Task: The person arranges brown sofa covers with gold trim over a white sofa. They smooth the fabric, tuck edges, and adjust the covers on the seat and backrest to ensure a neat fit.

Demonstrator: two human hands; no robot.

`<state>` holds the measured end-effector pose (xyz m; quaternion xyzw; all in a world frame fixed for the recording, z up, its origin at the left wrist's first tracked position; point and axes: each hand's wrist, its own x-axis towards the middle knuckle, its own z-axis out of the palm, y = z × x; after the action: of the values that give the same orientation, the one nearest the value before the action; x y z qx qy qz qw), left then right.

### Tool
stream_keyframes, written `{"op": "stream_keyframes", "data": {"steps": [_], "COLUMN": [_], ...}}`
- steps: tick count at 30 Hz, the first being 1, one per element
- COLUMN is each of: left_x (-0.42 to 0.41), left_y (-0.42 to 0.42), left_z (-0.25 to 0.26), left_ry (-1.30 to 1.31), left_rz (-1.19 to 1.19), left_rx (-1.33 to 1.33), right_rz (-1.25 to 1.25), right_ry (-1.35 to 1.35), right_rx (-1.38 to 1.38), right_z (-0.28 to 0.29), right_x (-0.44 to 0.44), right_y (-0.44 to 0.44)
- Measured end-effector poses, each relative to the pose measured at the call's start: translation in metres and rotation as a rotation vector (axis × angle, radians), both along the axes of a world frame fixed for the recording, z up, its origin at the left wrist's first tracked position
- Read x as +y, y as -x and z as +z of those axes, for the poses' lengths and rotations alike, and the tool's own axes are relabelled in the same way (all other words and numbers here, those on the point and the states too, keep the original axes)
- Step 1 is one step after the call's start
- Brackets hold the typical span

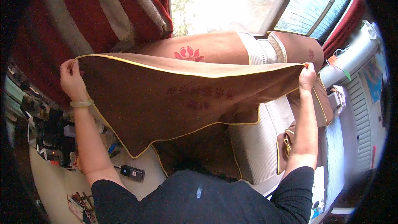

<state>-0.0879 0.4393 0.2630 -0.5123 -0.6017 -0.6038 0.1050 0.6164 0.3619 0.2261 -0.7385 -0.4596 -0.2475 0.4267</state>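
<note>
A brown cloth cover (133,99) with yellow piping is stretched in the air between my two hands. At its left corner, my left hand (73,79) pinches the edge, a pale bangle on the wrist. My right hand (307,77) grips the opposite upper corner. The cloth sags in the middle, and dark printed writing shows through it. Behind it, another brown cover (214,45) with a red lotus print lies over the sofa's backrest. Below the held cloth, part of the cream ribbed sofa seat (258,155) shows, partly under brown fabric.
A folded brown cover (283,149) lies on the seat near my right forearm. To the lower left rests a small black device (132,173). A red-and-cream striped curtain (102,9) hangs at left beside a bright window (217,6). Another covered cushion (300,49) stands at back right.
</note>
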Motion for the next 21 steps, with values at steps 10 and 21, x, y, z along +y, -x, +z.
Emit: {"op": "stream_keyframes", "data": {"steps": [10,21], "left_x": [-0.055,-0.099], "left_y": [-0.208,-0.282], "left_z": [0.011,-0.018], "left_ry": [-0.257,0.111], "left_rz": [-0.800,-1.322], "left_rx": [0.404,0.026], "right_rz": [0.663,0.901], "right_ry": [0.186,0.269], "right_rx": [-0.274,0.003], "right_z": [0.029,0.018], "right_x": [-0.048,-0.072], "right_y": [0.182,0.258]}}
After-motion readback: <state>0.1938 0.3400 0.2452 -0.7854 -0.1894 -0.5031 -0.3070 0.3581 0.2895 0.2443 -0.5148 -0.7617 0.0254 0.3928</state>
